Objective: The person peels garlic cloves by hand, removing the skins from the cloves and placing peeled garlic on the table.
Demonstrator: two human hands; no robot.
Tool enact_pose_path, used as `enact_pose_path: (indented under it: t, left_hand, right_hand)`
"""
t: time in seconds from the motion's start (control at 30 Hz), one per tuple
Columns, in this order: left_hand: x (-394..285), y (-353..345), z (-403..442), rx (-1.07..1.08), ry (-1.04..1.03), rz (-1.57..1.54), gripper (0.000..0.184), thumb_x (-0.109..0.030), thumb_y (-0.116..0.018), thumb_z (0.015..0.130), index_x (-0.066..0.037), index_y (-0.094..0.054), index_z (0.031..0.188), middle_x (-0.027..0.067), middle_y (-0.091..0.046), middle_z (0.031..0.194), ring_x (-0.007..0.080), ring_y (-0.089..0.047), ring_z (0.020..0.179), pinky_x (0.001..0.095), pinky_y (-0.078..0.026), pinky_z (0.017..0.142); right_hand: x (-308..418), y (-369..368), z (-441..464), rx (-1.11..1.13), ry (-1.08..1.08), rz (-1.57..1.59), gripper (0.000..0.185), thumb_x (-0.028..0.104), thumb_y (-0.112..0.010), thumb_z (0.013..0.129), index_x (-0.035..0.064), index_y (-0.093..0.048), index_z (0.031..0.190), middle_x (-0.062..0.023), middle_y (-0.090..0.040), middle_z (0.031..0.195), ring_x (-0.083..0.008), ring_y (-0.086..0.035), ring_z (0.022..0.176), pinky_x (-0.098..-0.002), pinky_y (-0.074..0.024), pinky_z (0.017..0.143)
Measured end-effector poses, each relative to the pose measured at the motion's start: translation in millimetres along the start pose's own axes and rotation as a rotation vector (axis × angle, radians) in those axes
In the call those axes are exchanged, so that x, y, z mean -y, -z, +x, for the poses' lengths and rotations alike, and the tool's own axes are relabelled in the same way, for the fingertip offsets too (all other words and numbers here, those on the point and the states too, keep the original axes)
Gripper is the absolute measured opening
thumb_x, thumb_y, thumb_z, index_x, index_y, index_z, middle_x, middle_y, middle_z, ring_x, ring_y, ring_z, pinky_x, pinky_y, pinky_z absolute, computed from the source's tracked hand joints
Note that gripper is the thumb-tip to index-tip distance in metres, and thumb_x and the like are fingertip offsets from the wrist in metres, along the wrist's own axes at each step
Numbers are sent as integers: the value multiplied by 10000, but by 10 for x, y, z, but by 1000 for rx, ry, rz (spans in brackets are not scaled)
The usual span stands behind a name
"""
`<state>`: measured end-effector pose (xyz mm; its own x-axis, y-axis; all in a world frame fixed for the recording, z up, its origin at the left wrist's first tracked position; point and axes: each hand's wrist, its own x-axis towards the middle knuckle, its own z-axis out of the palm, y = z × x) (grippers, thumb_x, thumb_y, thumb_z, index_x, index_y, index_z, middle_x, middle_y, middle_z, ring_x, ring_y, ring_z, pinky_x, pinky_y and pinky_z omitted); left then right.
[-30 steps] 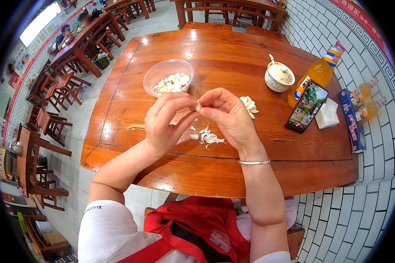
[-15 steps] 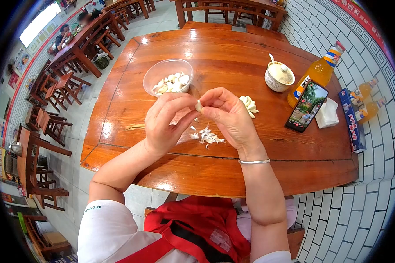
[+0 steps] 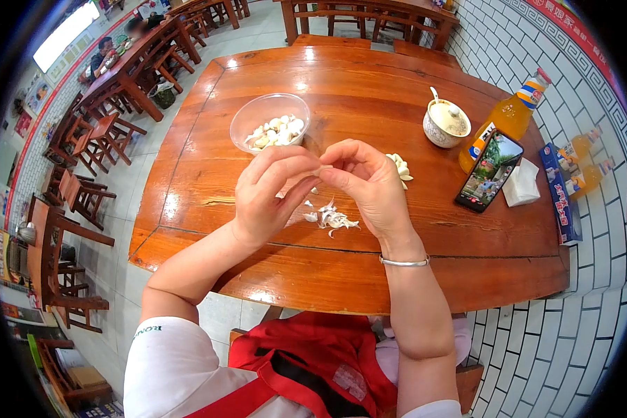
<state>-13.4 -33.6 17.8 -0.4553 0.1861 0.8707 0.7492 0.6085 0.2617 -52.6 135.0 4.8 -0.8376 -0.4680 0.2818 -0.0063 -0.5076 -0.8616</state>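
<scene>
My left hand (image 3: 268, 191) and my right hand (image 3: 369, 187) meet above the table, thumbs and fingers pinched together on a garlic clove (image 3: 322, 169). Most of the clove is hidden by the fingertips. Below the hands lies a small heap of papery garlic skins (image 3: 332, 217). Just beyond my right hand is a pile of peeled garlic cloves (image 3: 400, 168), partly covered by that hand. A clear plastic bowl (image 3: 269, 103) holding many whitish garlic cloves (image 3: 277, 131) stands behind my left hand.
On the wooden table (image 3: 460, 268), to the right, are a lidded patterned jar (image 3: 444, 127) with a spoon, an orange drink bottle (image 3: 506, 115), a propped phone (image 3: 489, 171), tissues (image 3: 522, 183) and a blue box (image 3: 561, 195). A tiled wall borders the right. People sit far left.
The fingertips have closed further over the garlic clove, which showed more plainly before. Both hands stay in nearly the same place; the view has shifted slightly.
</scene>
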Motion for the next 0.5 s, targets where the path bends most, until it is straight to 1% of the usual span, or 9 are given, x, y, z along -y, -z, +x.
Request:
enact_pose_path:
  t: [0.1,0.3,0.5]
  left_hand:
    - [-24,27,-1,-3,35,-20,291,32,-787,688,-20,-622,922,110,-663,911,236,-647,805,303,-520,676]
    - [-13,10,-26,-52,156,-173,264,32,-788,694,-13,-609,883,113,-669,864,224,-658,815,301,-523,692]
    - [-23,18,-17,-34,136,-149,256,36,-784,697,-6,-608,878,119,-677,857,234,-664,819,307,-525,709]
  right_hand:
    - [11,-4,-2,13,1,41,171,-35,-674,839,-5,-641,1005,-38,-651,942,-79,-604,858,-207,-508,772]
    - [44,-18,0,53,14,72,182,-50,-662,838,-6,-644,1014,-43,-655,952,-86,-606,865,-211,-511,784]
    - [27,11,2,58,-18,95,171,-32,-667,844,-1,-643,1010,-51,-655,953,-95,-605,895,-222,-502,816]
